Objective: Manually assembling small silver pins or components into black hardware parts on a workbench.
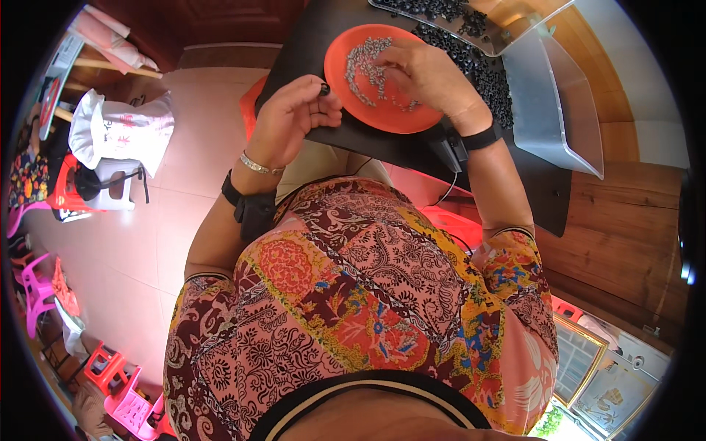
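Observation:
My left hand (300, 114) is raised at the near left edge of an orange-red plate (375, 117). Its fingers are curled, with a small black piece (324, 89) pinched at the thumb tip; the exact kind is too small to make out. Over the plate's right half reaches my right hand (426, 70), fingers bent down and drawn together among small silvery pieces (359, 62). Whatever those fingertips grip is hidden. The silvery bits lie scattered in a ring, mostly on the plate's left side.
The plate rests on a dark table (298, 55). Many small black pieces (491, 84) are heaped beyond and right of it, beside a translucent plastic bin (544, 95). A clear tray (496, 45) stands at the far edge. A red stool (250, 103) is left of the table.

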Motion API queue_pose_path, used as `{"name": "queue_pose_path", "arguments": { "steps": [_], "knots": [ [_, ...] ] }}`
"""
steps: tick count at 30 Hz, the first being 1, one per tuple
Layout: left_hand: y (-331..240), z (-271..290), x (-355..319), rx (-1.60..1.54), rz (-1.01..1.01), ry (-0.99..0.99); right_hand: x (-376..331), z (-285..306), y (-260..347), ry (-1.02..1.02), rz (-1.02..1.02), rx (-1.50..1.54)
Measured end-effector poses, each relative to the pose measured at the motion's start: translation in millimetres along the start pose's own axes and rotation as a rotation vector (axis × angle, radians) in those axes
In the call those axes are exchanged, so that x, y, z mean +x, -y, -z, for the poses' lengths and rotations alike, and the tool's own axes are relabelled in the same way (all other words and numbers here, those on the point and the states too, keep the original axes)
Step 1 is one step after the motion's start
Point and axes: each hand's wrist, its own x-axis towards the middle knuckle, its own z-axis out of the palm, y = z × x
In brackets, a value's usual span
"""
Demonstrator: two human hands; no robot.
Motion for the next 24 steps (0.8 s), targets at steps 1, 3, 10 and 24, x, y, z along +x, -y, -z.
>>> {"name": "queue_pose_path", "arguments": {
  "steps": [1, 3, 10, 24],
  "knots": [
    [-1, -1, -1, 0.000, 0.004, 0.004, 1, -8, -2, -0.040, 0.059, -0.020],
    [-7, -2, -2, 0.050, -0.038, 0.014, 1, -13, -1, -0.080, 0.121, -0.038],
    [-6, 3, -3, 0.047, -0.048, 0.001, -10, 3, -12, 0.111, -0.024, -0.052],
    [-3, 7, -3, -0.010, -0.047, 0.007, 3, -16, 8, 0.184, 0.031, 0.125]
  ]
}}
